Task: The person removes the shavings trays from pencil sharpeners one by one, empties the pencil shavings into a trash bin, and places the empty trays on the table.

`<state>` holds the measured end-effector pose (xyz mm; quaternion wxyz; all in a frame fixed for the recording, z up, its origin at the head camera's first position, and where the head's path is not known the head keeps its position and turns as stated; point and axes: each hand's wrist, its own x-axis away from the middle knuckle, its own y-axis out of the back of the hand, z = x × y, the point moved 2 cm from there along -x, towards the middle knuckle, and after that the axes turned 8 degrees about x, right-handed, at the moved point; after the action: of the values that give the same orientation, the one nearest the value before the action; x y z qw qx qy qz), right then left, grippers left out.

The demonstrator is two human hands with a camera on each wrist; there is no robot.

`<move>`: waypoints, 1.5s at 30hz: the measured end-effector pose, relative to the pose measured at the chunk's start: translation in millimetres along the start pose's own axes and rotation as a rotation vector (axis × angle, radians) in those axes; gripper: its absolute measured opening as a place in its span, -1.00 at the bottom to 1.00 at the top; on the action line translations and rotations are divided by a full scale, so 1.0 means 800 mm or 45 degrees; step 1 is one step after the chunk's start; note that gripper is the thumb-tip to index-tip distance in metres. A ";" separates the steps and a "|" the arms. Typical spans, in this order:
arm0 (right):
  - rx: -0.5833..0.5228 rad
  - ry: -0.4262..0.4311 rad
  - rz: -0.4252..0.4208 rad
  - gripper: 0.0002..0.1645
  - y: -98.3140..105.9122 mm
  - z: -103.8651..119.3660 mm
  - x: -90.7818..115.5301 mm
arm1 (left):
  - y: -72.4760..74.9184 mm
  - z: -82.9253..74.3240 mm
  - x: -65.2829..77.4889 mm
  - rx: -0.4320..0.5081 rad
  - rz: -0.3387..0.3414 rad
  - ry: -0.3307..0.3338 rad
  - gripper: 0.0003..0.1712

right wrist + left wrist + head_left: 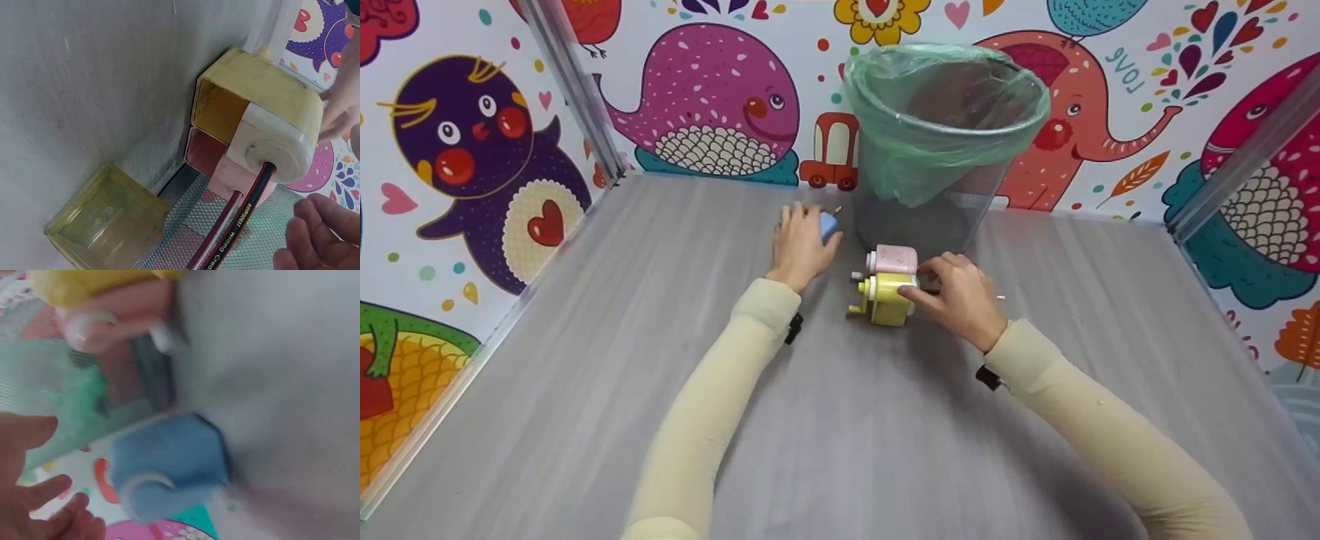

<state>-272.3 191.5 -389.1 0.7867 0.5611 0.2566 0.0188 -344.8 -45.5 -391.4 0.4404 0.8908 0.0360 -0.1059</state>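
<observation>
A yellow crank pencil sharpener stands on the table beside a pink one. In the right wrist view a black-and-red pencil sits in the yellow sharpener's hole, and a dark red pencil in the pink one's. My right hand is beside these pencils; its fingers are loosely bent, apart from them in the wrist view. Further left, my left hand is beside a blue sharpener, its fingers spread with nothing between them. The lower openings of the yellow and pink sharpeners show no drawers.
A see-through yellow drawer lies near the sharpeners in the right wrist view; my right hand covers that spot in the head view. Behind stands a mesh bin with a green liner. Cartoon-printed panels wall the table's back and sides.
</observation>
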 end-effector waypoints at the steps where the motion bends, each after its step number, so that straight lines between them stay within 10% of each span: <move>1: 0.004 -0.001 0.011 -0.41 0.000 0.000 -0.001 | -0.001 0.005 -0.003 -0.020 0.006 0.014 -0.35; 22: 0.075 0.042 0.152 0.04 -0.013 0.005 -0.007 | -0.021 0.040 -0.021 -0.051 0.084 0.137 -0.10; 45: 0.044 0.034 0.129 0.05 -0.014 -0.008 0.001 | -0.015 0.038 -0.014 0.002 0.065 0.025 -0.24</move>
<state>-277.1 192.9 -400.8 0.7715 0.5867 0.2385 0.0616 -362.5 -61.7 -415.9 0.4420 0.8927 0.0176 -0.0862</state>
